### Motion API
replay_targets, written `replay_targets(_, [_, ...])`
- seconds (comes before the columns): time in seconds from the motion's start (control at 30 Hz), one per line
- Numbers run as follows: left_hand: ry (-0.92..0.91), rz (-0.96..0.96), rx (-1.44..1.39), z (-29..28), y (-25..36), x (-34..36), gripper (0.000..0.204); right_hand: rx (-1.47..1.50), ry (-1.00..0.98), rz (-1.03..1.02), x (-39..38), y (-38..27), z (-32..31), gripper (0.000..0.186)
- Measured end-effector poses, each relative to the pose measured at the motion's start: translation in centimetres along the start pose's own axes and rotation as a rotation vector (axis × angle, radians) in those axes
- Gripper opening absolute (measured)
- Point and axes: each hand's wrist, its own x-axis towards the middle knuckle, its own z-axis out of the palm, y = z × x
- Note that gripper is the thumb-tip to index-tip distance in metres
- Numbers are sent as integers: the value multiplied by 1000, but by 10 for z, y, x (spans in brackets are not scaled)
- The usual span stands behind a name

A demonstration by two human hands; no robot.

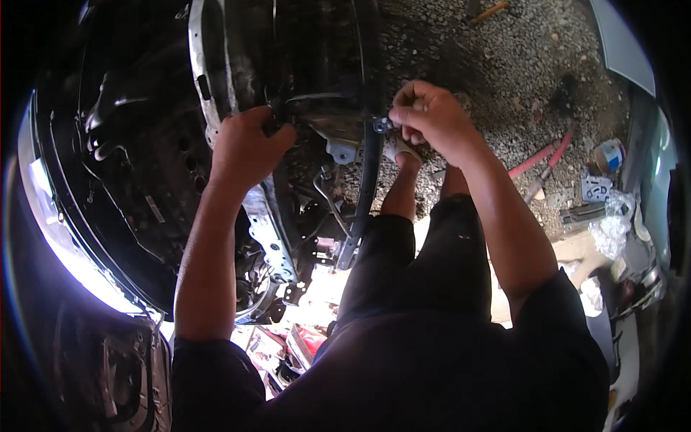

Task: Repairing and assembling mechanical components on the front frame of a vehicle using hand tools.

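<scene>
My left hand (248, 147) is over the dark front part of a car, close to a pale metal support bar (204, 65). Its fingers curl down toward the thumb, and whatever lies between them is hidden. My right hand (435, 119) is held at the outer side of a curved black crossbar (372, 165), with thumb and forefinger pinched together. Right by those fingertips, a small shiny metal fitting (382, 125) sits at the bar; I cannot make out whether the fingers grip it. Between my hands hangs a grey metal bracket (342, 150).
Gravel (497, 57) covers the ground at the right. On it lie a red-handled tool (554, 155), a round can (610, 155), a metal plate (596, 188) and crumpled clear plastic (612, 229). A perforated metal rail (272, 241) runs below my left hand. My legs stand close to the crossbar.
</scene>
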Motion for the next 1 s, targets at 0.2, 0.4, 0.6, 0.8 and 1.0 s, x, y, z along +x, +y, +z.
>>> replay_targets(0.2, [-35, -48, -41, -8, 1, 1, 39, 46, 58, -359, 55, -46, 22, 23])
replay_targets(0.4, [11, -26, -37, -3, -12, 1, 37, -479, -107, -547, 102, -109, 56, 25])
replay_targets(0.6, [106, -64, -116, 10, -7, -1, 34, -761, -378, -473, 124, -163, 66, 20])
replay_targets(0.8, [260, -12, -149, 22, -12, -2, 30, -1163, -435, -554, 144, -160, 113, 21])
replay_targets(1.0, [269, -6, -170, 22, -8, -7, 26, -1406, -157, -570, 136, -137, 137, 19])
